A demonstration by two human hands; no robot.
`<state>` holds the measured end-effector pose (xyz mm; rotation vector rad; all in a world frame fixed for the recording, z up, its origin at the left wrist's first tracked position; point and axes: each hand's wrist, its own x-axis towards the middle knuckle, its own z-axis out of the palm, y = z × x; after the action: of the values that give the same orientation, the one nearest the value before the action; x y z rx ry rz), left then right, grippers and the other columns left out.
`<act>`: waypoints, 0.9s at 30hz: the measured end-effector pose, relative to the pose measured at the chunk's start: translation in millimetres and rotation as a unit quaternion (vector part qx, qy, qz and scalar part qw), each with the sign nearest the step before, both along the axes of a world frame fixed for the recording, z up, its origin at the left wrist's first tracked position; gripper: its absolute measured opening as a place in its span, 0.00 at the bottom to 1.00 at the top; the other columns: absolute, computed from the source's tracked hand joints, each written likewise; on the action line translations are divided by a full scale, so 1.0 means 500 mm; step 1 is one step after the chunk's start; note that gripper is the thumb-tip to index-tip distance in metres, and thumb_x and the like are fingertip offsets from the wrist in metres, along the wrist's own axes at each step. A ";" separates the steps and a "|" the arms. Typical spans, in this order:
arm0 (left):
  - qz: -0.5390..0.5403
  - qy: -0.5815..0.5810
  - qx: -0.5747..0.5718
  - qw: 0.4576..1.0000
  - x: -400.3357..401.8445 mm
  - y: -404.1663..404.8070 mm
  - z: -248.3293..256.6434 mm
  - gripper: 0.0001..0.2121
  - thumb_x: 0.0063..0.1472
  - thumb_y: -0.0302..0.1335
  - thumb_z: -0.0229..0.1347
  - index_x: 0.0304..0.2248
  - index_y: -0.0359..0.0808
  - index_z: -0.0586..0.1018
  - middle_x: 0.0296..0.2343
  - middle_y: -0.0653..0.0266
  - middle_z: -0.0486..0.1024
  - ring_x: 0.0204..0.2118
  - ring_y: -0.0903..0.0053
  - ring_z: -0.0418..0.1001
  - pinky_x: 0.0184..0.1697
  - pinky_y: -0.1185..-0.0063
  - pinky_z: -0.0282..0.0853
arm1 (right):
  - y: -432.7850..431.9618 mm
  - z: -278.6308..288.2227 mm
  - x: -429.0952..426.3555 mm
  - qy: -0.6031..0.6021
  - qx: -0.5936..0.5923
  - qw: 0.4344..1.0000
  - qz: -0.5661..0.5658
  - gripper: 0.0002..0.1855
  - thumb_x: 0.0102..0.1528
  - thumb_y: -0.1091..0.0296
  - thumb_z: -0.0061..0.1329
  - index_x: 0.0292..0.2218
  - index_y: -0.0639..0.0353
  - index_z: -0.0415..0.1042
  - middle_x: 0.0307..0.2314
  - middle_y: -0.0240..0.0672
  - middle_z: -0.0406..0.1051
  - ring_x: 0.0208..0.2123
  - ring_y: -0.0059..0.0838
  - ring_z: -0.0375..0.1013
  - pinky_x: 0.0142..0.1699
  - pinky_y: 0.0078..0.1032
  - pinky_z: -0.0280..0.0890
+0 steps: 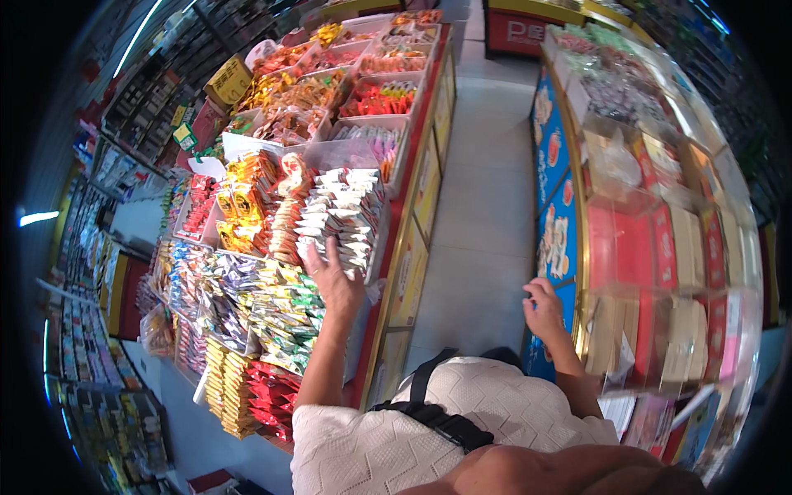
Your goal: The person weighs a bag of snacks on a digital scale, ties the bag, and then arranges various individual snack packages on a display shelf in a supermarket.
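Note:
My left hand reaches over the near edge of a bin of white wrapped snack packets, its fingers spread and the fingertips at the packets. Nothing shows in its grasp; whether it touches them I cannot tell. Left of that bin is a column of round packaged snacks, then orange-yellow packets. Green-and-yellow packets fill the bin below my wrist. My right hand hangs over the aisle beside the blue panel, fingers loosely curled, no object visible in it.
A tiled aisle floor runs between two display counters. The right counter holds clear bins with cardboard and red boxes, and bagged goods farther off. Red packets and gold packets are stacked at the left counter's near end.

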<state>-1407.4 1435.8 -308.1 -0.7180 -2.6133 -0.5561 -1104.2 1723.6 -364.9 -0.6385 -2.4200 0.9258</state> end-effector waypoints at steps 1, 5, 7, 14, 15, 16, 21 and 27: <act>-0.010 -0.026 -0.045 0.999 -0.037 0.032 -0.017 0.38 0.45 0.30 0.62 0.57 0.34 0.61 0.58 0.36 0.49 0.62 0.46 0.46 0.64 0.62 0.44 | 0.041 -0.010 -0.014 -0.008 -0.024 1.000 -0.005 0.13 0.47 0.79 0.51 0.37 0.62 0.70 0.37 0.41 0.67 0.28 0.39 0.73 0.35 0.32 0.68; 0.087 -0.148 -0.238 0.956 -0.123 0.129 -0.065 0.25 0.49 0.35 0.58 0.48 0.37 0.73 0.56 0.46 0.58 0.60 0.52 0.54 0.61 0.60 0.51 | 0.225 -0.074 -0.069 -0.050 0.010 0.999 -0.003 0.10 0.47 0.77 0.50 0.35 0.62 0.71 0.35 0.42 0.68 0.31 0.43 0.71 0.35 0.33 0.67; 0.123 -0.185 -0.181 0.958 -0.146 0.177 -0.005 0.20 0.50 0.34 0.59 0.44 0.37 0.76 0.49 0.49 0.65 0.54 0.55 0.62 0.56 0.61 0.57 | 0.314 -0.086 -0.110 -0.090 -0.033 0.995 -0.007 0.07 0.49 0.75 0.49 0.33 0.62 0.71 0.34 0.42 0.68 0.31 0.45 0.71 0.35 0.32 0.67; 0.296 -0.033 0.178 0.938 -0.352 0.172 0.138 0.11 0.53 0.24 0.58 0.37 0.31 0.76 0.33 0.55 0.74 0.34 0.67 0.73 0.38 0.73 0.69 | 0.650 -0.070 -0.479 0.032 0.044 0.994 0.090 0.09 0.48 0.79 0.48 0.34 0.64 0.71 0.34 0.43 0.69 0.30 0.41 0.72 0.33 0.28 0.68; 0.238 0.032 0.246 0.939 -0.354 0.227 0.174 0.10 0.53 0.22 0.57 0.36 0.30 0.75 0.32 0.57 0.73 0.33 0.69 0.73 0.37 0.75 0.69 | 0.680 -0.038 -0.550 0.046 0.047 0.991 0.116 0.09 0.47 0.79 0.48 0.34 0.64 0.71 0.34 0.43 0.69 0.30 0.43 0.72 0.34 0.29 0.69; 0.215 0.076 0.236 0.945 -0.344 0.320 0.224 0.09 0.53 0.20 0.56 0.35 0.29 0.74 0.31 0.58 0.72 0.32 0.71 0.72 0.36 0.76 0.68 | 0.700 -0.010 -0.613 0.055 0.051 0.988 0.137 0.10 0.47 0.79 0.48 0.34 0.64 0.71 0.34 0.44 0.69 0.31 0.44 0.72 0.34 0.29 0.69; -0.055 0.046 0.286 0.956 -0.393 0.703 0.188 0.10 0.50 0.17 0.57 0.33 0.32 0.74 0.31 0.60 0.72 0.34 0.72 0.72 0.37 0.77 0.69 | 0.798 0.014 -0.883 -0.006 -0.041 0.975 0.217 0.09 0.48 0.74 0.50 0.34 0.60 0.71 0.33 0.42 0.69 0.35 0.46 0.71 0.39 0.38 0.68; -0.082 -0.192 0.339 0.917 -0.663 0.962 0.025 0.09 0.50 0.15 0.56 0.33 0.30 0.75 0.30 0.59 0.72 0.32 0.77 0.73 0.34 0.81 0.70 | 0.957 -0.080 -1.000 -0.124 0.052 0.959 0.248 0.10 0.49 0.72 0.50 0.35 0.58 0.72 0.34 0.43 0.69 0.36 0.47 0.71 0.41 0.39 0.67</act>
<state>-1738.8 1916.7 -295.7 -0.6319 -2.4138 -1.6917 -1604.0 2202.2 -404.7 -0.1044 -2.9051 0.9368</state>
